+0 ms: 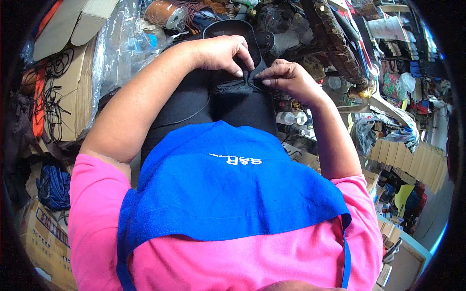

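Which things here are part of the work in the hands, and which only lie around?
In hand:
- left hand pressing the black shoe
- right hand pinching a black thread
- blue apron under the shoe

Lying about:
- spool of brown cord
- cardboard boxes
- clear plastic bag
- black cords

A black shoe [238, 92] lies on the lap, sole down, toe pointing away, above a blue apron. Its upper is matte black with a stitched seam. A thin black thread [187, 118] trails off its left side.
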A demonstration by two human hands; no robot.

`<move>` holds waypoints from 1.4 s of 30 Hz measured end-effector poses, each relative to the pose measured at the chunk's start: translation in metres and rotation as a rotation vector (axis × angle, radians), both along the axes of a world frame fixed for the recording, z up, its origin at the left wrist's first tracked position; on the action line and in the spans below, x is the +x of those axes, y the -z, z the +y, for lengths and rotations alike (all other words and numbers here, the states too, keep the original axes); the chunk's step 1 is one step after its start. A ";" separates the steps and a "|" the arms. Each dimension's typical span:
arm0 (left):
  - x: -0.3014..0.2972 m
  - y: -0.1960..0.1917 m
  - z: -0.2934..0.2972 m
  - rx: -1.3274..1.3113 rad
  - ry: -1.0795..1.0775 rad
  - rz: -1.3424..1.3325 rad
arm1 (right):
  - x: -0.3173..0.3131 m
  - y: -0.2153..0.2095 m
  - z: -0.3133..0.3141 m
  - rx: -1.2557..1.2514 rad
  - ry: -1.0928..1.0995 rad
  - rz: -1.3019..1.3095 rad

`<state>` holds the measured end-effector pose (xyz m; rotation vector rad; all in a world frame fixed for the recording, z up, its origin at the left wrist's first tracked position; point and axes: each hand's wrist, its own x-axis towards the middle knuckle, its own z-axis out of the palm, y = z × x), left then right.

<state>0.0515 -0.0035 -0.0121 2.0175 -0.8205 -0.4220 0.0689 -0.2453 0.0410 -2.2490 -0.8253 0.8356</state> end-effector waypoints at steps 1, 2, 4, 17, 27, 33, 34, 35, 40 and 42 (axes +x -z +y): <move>-0.001 0.001 0.001 -0.033 -0.004 -0.010 | -0.001 0.003 0.002 0.049 0.035 0.036; -0.001 0.003 0.001 -0.002 -0.013 0.008 | -0.003 0.005 0.005 0.060 0.092 0.063; -0.001 0.005 0.002 -0.023 -0.040 0.013 | -0.008 0.009 0.012 0.096 0.137 0.130; -0.142 -0.042 0.041 0.276 -0.349 -0.143 | -0.031 0.013 0.002 0.122 -0.038 -0.434; -0.104 -0.041 0.100 -0.010 -0.963 -0.081 | -0.078 0.020 0.009 -0.092 -0.072 -0.704; -0.129 -0.032 0.026 -0.101 -0.775 -0.192 | -0.074 0.022 0.007 -0.103 -0.086 -0.710; -0.126 -0.030 0.019 0.055 -0.729 -0.314 | -0.071 0.022 0.005 -0.095 -0.081 -0.675; -0.123 -0.027 0.014 0.213 -0.661 -0.433 | -0.067 0.022 0.002 -0.084 -0.083 -0.673; -0.100 -0.013 -0.001 0.238 -0.671 -0.593 | -0.030 0.021 -0.006 0.170 -0.016 -0.129; -0.091 -0.008 -0.002 0.186 -0.647 -0.538 | -0.017 0.019 -0.008 0.140 -0.024 0.018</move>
